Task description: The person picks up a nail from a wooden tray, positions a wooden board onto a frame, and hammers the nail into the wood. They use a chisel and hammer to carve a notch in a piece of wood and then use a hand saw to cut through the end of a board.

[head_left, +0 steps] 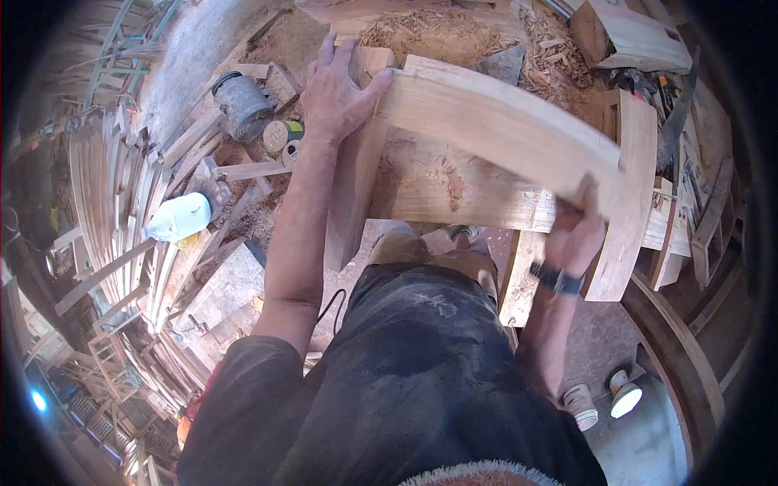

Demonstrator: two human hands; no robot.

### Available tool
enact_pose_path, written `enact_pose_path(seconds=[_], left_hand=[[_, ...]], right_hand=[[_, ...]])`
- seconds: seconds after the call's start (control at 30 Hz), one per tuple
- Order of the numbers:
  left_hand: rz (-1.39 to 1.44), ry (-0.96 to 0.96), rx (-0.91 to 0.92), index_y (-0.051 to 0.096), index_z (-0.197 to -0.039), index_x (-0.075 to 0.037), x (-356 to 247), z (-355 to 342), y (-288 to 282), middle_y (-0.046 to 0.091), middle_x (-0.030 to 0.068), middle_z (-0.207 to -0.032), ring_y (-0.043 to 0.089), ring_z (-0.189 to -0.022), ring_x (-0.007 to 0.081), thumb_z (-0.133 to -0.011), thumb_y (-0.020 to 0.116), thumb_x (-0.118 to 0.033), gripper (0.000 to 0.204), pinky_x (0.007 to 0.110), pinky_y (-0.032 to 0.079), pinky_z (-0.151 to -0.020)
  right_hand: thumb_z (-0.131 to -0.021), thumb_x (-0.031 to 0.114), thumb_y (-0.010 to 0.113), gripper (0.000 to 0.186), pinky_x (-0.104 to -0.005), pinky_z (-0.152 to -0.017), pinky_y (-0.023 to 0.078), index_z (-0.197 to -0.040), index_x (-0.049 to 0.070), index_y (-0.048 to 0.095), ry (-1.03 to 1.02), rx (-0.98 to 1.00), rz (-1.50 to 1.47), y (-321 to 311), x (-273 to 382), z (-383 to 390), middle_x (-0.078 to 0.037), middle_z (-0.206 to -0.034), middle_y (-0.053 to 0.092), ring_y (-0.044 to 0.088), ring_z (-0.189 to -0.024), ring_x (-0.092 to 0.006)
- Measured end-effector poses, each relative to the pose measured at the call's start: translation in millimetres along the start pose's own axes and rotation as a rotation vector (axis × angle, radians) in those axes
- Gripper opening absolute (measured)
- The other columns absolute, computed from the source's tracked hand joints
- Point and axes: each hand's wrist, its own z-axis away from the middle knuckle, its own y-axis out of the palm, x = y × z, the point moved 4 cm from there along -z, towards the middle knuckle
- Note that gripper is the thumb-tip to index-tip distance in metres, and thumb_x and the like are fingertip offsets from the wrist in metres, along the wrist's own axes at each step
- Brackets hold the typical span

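My left hand [343,101] rests with fingers spread on the top of an upright wooden side piece [350,206], its thumb by the left end of a pale curved plank [494,113]. My right hand [575,231], wearing a dark wristband, is closed under the plank's right end, partly hidden and blurred. The plank lies slanted across the workpiece, above a wide horizontal board [454,174]. A second wooden side piece [628,227] stands just right of my right hand, with a short pale block [519,283] below.
At left are a metal can [243,105], small tins [284,136], a white jug [178,217] and stacked wooden strips [101,211]. Shavings [551,61] and a wooden block [616,36] lie at the back. A saw [677,121] is at right, buckets [579,405] below.
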Motion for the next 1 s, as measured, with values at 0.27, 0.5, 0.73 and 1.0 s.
enact_pose_path(seconds=[0.27, 0.5, 0.73, 1.0], left_hand=[[0.049, -0.031, -0.062, 0.054, -0.147, -0.011, 3.0, -4.4, 5.8, 0.039, 0.0174, -0.161, 0.046, -0.139, 0.0419, -0.081, 0.072, -0.059, 0.083, 0.052, 0.041, -0.114], [0.040, -0.012, -0.041, 0.055, -0.145, -0.008, -3.6, -4.1, 2.4, 0.042, 0.0176, -0.159, 0.047, -0.138, 0.0417, -0.081, 0.073, -0.058, 0.083, 0.051, 0.041, -0.115], [0.040, 0.011, -0.046, 0.055, -0.144, -0.009, -8.2, -4.5, 7.7, 0.045, 0.0169, -0.157, 0.049, -0.135, 0.0406, -0.080, 0.074, -0.058, 0.082, 0.050, 0.041, -0.114], [0.050, -0.014, -0.079, 0.056, -0.143, -0.013, -9.2, -2.5, 8.1, 0.042, 0.0167, -0.159, 0.048, -0.136, 0.0418, -0.080, 0.073, -0.059, 0.080, 0.051, 0.042, -0.113]], right_hand=[[-0.104, 0.019, 0.063, 0.042, -0.0466, -0.097, 0.057, -0.139, 0.000, 0.054, 0.049, 0.038, -0.088, 1.0, 12.0, 2.6, -0.017, -0.132, 0.063, 0.063, -0.120, -0.0281], [-0.100, 0.018, 0.070, 0.037, -0.0428, -0.096, 0.053, -0.132, 0.002, 0.060, -0.008, 0.019, -0.237, 44.9, 21.2, -41.8, -0.012, -0.121, 0.067, 0.064, -0.109, -0.0264], [-0.099, 0.008, 0.067, 0.048, -0.0476, -0.113, 0.046, -0.144, 0.000, 0.050, 0.101, 0.171, -0.261, 71.2, -7.7, -25.9, -0.015, -0.141, 0.059, 0.056, -0.131, -0.0267], [-0.106, 0.020, 0.060, 0.045, -0.0469, -0.113, 0.049, -0.143, -0.002, 0.049, 0.204, 0.049, -0.202, 1.8, -22.0, 71.7, -0.018, -0.148, 0.054, 0.056, -0.133, -0.0280]])
